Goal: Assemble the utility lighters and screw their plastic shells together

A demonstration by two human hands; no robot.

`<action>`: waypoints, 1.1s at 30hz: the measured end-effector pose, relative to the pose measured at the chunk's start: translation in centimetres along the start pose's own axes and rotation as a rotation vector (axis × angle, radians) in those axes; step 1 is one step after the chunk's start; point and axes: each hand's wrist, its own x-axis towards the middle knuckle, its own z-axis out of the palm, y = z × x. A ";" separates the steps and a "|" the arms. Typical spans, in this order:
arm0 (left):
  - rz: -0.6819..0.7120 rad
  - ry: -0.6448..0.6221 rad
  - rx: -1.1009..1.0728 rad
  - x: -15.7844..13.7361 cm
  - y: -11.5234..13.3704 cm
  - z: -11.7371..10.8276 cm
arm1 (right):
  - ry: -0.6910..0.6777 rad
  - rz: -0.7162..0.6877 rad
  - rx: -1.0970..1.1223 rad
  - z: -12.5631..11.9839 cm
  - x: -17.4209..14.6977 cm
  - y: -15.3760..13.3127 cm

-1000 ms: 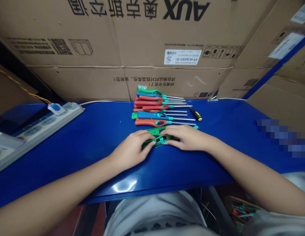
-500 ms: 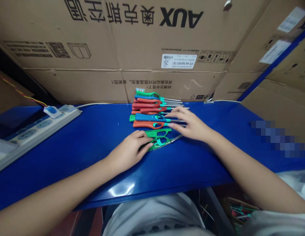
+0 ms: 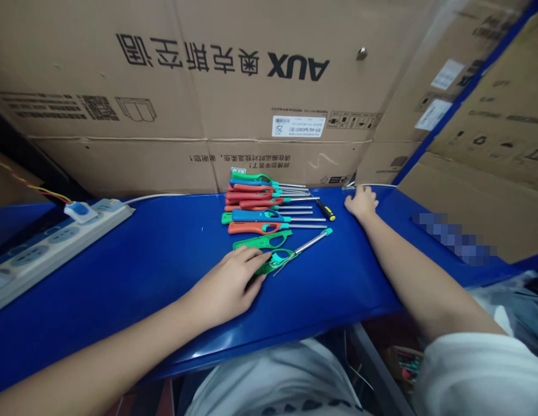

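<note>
My left hand [image 3: 238,278] grips the handle end of an opened green lighter [image 3: 275,260]. Its inner parts and a thin wire show, and its metal tube, tipped in teal, points up to the right. A separate green handle half [image 3: 262,240] lies just behind that hand. Over at the table's back right, my right hand [image 3: 363,202] is down by the cardboard with its fingers curled; whatever they may hold is hidden. A yellow-and-black screwdriver [image 3: 326,211] lies to its left, beside the tubes of several long lighters, among them a blue lighter [image 3: 255,215] and an orange lighter [image 3: 251,228].
A cardboard panel [image 3: 234,115] stands along the back of the blue table [image 3: 164,248]. A white power strip [image 3: 56,242] with a plug is at the left. Another cardboard panel [image 3: 468,190] borders the right side. Below the table, a box [image 3: 405,361] holds coloured pieces.
My right hand has left the lighter tubes and moved right and back, uncovering the screwdriver. My left hand stays on the opened lighter, whose tube now shows fully. The view has shifted.
</note>
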 end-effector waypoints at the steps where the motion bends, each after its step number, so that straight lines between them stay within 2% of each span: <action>1: 0.008 0.005 -0.003 -0.1 0.0 0.1 | -0.009 -0.006 -0.006 0.1 0.3 -0.1; 6: 0.044 0.024 -0.030 0.0 -0.4 0.4 | -0.075 -0.075 -0.036 0.0 2.1 -0.4; 11: 0.081 0.021 -0.058 0.4 -0.9 0.2 | -0.104 -0.118 -0.068 -1.5 3.2 -0.2; 15: 0.107 0.033 -0.083 0.6 -1.5 0.2 | -0.118 -0.156 -0.018 -3.0 2.7 -0.4; 18: 0.111 0.020 -0.088 0.8 -1.7 0.2 | -0.068 -0.256 0.100 -4.1 0.7 -1.8; 20: 0.108 0.017 -0.083 0.9 -1.6 0.1 | -0.048 -0.369 0.201 -5.0 -1.6 -3.2; 22: 0.078 0.060 -0.089 0.9 -1.3 -0.1 | -0.087 -0.526 0.309 -6.1 -4.6 -5.0; 25: -0.035 0.231 -0.114 1.0 -0.7 -0.6 | -0.181 -1.021 0.590 -8.1 -9.7 -7.6; 28: -0.077 0.292 -0.127 1.1 -0.2 -0.9 | -0.316 -1.364 0.620 -9.4 -14.0 -9.8; 30: -0.046 0.236 -0.140 1.2 0.1 -0.9 | -0.299 -1.453 0.529 -9.6 -16.0 -10.7; 33: -0.015 0.139 -0.121 1.2 0.3 -0.7 | -0.257 -1.477 0.461 -9.1 -17.3 -11.2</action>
